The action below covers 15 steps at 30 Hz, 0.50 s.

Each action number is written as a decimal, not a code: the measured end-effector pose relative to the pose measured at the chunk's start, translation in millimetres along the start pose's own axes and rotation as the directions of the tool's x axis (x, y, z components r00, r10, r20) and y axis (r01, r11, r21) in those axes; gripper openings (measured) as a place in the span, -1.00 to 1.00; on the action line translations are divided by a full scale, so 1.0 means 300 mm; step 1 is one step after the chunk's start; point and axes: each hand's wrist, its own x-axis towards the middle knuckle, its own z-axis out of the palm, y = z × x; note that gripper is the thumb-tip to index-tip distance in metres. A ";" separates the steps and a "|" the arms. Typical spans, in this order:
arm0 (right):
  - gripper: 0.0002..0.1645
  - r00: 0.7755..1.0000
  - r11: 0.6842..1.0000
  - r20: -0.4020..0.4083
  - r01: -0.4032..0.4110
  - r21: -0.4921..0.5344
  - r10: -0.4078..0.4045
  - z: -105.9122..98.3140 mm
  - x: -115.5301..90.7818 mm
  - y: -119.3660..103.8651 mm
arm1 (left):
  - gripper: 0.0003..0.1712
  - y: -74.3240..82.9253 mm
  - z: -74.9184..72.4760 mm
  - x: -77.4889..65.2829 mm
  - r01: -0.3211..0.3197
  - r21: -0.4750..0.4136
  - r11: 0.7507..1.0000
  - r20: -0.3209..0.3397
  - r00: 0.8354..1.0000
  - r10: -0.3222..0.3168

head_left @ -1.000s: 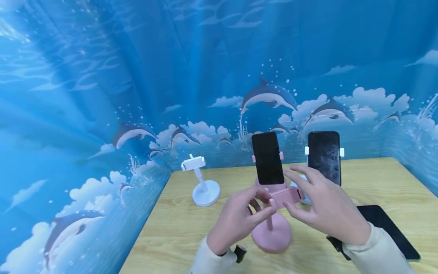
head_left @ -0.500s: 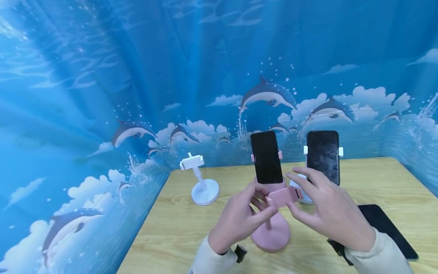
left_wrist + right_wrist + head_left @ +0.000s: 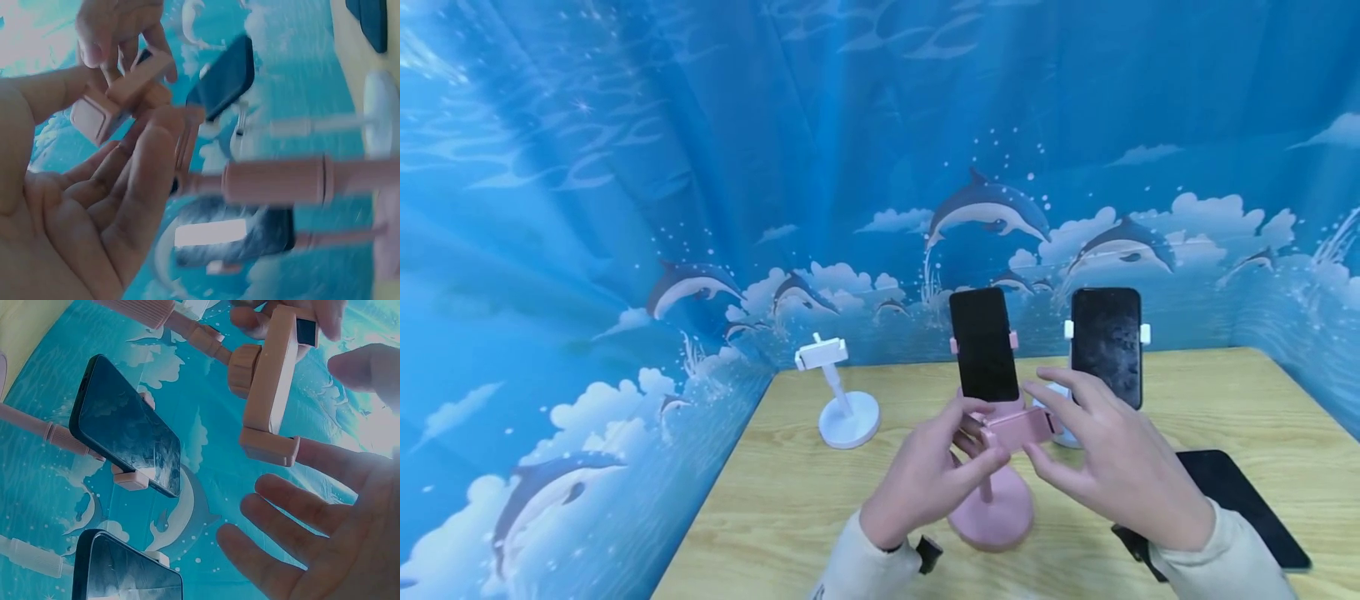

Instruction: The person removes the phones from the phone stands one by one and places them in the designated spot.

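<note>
A pink phone stand (image 3: 992, 512) with a round base stands in front of me on the table, and its clamp (image 3: 1018, 429) holds no phone. My left hand (image 3: 928, 467) pinches the clamp's left end between thumb and fingers. At the other end, my right hand (image 3: 1112, 450) has its fingers spread around the clamp. In the right wrist view, the right index fingertip (image 3: 306, 452) meets the clamp's end piece (image 3: 272, 447), though firm contact is hard to judge. The left wrist view shows the clamp (image 3: 140, 81) between both hands.
Behind, another pink stand bears a black phone (image 3: 985, 346), and a white stand bears a second phone (image 3: 1107, 346). A white stand (image 3: 850, 421) without a phone is at left. A dark flat device (image 3: 1247, 500) lies on the wooden table (image 3: 775, 500) by my right forearm.
Both hands keep nearly the same place at the clamp. Only slight shifts of the hands and the head view show.
</note>
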 end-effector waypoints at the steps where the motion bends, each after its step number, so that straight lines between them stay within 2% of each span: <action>1: -0.29 1.000 1.000 0.002 -0.002 0.003 0.002 0.000 0.000 0.001 | -0.52 -0.004 0.003 0.001 0.006 -0.039 0.999 -0.005 1.000 -0.007; 4: -0.30 1.000 1.000 0.004 -0.009 0.012 0.009 -0.003 0.000 0.003 | -0.58 -0.011 0.014 0.001 0.007 -0.145 0.989 -0.038 0.999 -0.012; 6: -0.32 1.000 1.000 0.004 -0.017 0.007 0.017 -0.006 0.000 0.005 | -0.64 -0.013 0.020 -0.002 0.001 -0.165 0.986 -0.069 0.998 -0.013; 11: -0.40 1.000 1.000 -0.009 -0.030 -0.005 0.030 -0.015 0.000 0.007 | -0.70 -0.023 0.011 -0.014 -0.018 -0.093 0.996 -0.146 0.989 0.004; 15: -0.43 0.999 0.999 -0.014 -0.040 -0.010 0.040 -0.028 0.003 0.009 | -0.74 -0.032 -0.030 -0.034 0.003 -0.069 0.998 -0.179 0.984 -0.015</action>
